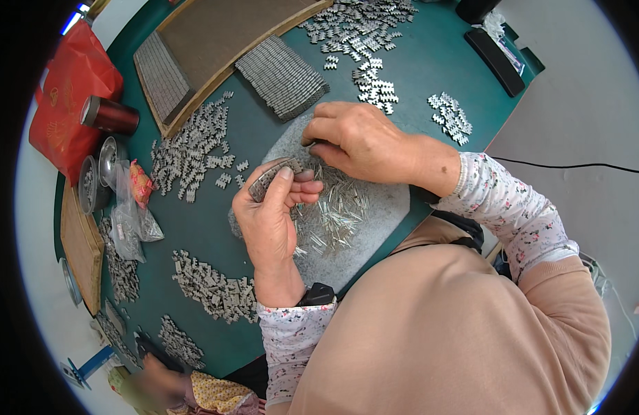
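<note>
My left hand (271, 221) is closed round a short, slightly curved block of linked grey metal pieces (269, 178), the thumb pressed along its near side. Just to the right and farther off, my right hand (354, 138) bends over with its fingers curled together. What those fingers hold, if anything, is hidden. Beneath both hands lies a pale grey mat (378, 238), and on it a loose heap of thin silvery pins (336, 214).
Loose toothed metal pieces (198, 145) lie in piles about the green table (229, 346). Stacked grey rows (281, 76) stand beside a wood-framed tray (209, 31). A dark red cup (110, 115), red bag (74, 97) and metal bowls (110, 159) sit left. Another person's sleeve (219, 394) shows lower left.
</note>
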The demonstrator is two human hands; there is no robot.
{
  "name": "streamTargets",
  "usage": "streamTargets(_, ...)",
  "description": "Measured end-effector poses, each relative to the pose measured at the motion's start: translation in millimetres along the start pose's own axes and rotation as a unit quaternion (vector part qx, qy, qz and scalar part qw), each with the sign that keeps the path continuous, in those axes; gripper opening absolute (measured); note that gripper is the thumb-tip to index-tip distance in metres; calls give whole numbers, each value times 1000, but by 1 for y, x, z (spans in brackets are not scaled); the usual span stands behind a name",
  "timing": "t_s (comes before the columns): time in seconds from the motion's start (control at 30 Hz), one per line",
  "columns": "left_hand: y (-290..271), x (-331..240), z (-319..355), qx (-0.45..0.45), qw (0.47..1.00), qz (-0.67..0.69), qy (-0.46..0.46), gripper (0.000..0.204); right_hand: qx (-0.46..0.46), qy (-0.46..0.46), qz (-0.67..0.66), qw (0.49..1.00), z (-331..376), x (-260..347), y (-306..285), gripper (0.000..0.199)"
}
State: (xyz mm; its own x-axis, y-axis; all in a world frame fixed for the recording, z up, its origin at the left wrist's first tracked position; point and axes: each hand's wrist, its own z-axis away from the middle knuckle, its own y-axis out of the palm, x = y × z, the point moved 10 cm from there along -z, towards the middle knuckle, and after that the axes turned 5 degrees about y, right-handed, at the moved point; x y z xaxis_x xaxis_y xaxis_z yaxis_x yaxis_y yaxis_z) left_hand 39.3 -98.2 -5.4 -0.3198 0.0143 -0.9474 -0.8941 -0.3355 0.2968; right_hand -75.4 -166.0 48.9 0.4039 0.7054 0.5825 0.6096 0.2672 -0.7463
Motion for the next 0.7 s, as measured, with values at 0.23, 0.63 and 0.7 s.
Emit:
streamTargets(0.23, 10, 2, 1, 16, 998, -55, 35, 17, -22, 71, -162, 984, 9, -2, -2, 15)
streamTargets(0.63, -16, -1, -2, -40, 999, -7, 15, 19, 62, -64, 160, 983, 22, -3, 6, 8)
streamTargets(0.7, -12, 3, -3, -22, 1000, 17, -2, 21, 46, -42, 159, 985, 23, -5, 4, 9)
